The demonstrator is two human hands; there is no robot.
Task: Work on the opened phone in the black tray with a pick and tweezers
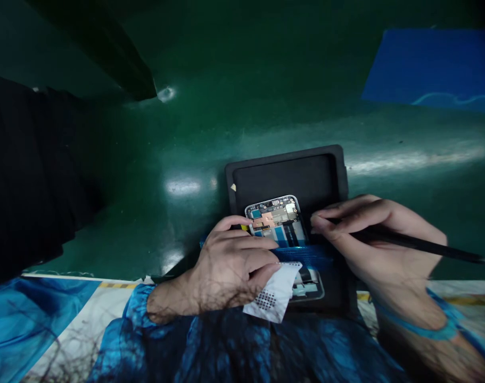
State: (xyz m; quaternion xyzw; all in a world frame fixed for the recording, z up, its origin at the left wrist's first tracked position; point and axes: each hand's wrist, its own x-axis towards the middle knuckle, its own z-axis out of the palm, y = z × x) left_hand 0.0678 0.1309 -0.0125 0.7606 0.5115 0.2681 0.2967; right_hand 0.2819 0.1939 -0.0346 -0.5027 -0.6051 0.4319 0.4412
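Note:
An opened smartphone (280, 215) lies in a black foam tray (282, 173), its circuit board, copper-coloured patch and flex cables exposed. Shiny blue film (302, 258) crosses its middle. My left hand (234, 260) rests with its fingertips at the phone's left edge and over its middle. Between its thumb and fingers it grips a white sheet of small dark dots (272, 298), which partly covers the phone's lower end. At the phone's right edge is my right hand (370, 229), thumb and fingertips pinched together. It holds a slim black pen-like tool (426, 246), whose working tip I cannot make out.
The tray stands at the near edge of a glossy green surface (210, 138). A blue sheet (434, 66) lies at the far right. Dark fabric (26, 175) fills the left side, and a dark bar (118, 53) slants in from the upper left.

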